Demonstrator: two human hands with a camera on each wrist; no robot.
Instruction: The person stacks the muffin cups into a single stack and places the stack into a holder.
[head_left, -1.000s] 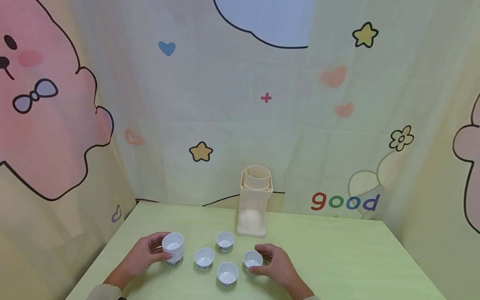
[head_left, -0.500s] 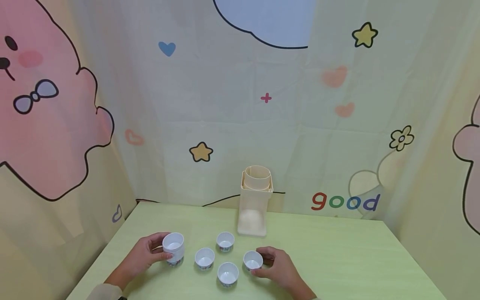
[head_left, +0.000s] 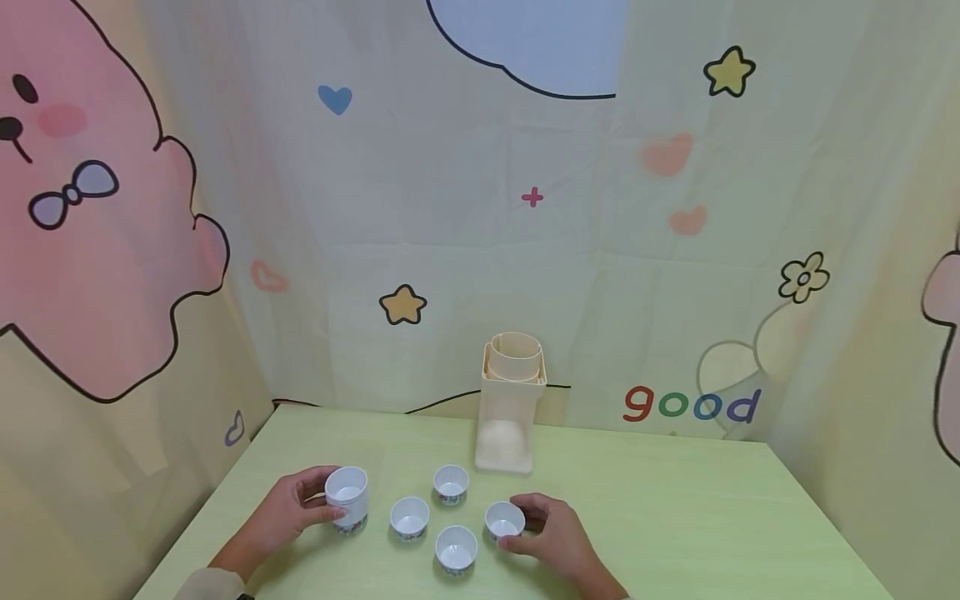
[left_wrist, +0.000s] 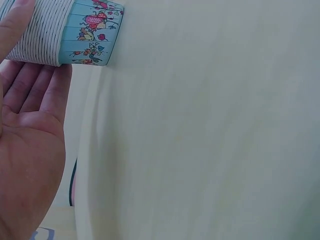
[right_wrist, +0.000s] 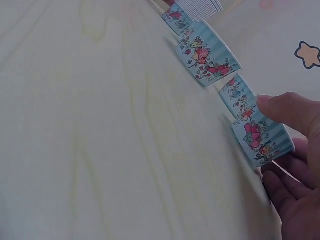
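My left hand [head_left: 292,510] grips a stack of nested paper baking cups [head_left: 347,493] at the left, thumb on the near side and fingers behind. In the left wrist view the stack [left_wrist: 42,35] shows white ridged rims and a pale blue base with flowers. On the right, my right hand [head_left: 557,533] holds a single baking cup [head_left: 505,521] between thumb and fingers; the right wrist view has its thumb against this flowered cup [right_wrist: 262,140], low over the table. Three more cups stand upright between the hands: a left one [head_left: 409,518], a far one [head_left: 451,483] and a near one [head_left: 456,550].
Behind the cups, a cream plastic stand [head_left: 504,425] with a round tube [head_left: 514,357] in its top stands near the table's back edge. The pale green table [head_left: 675,517] meets a printed cloth backdrop [head_left: 450,208] at the back and sides.
The right hand's fingers have shifted slightly nearer along the cup's side, and that cup has slid a touch to the left. The left hand and its stack stay in place.
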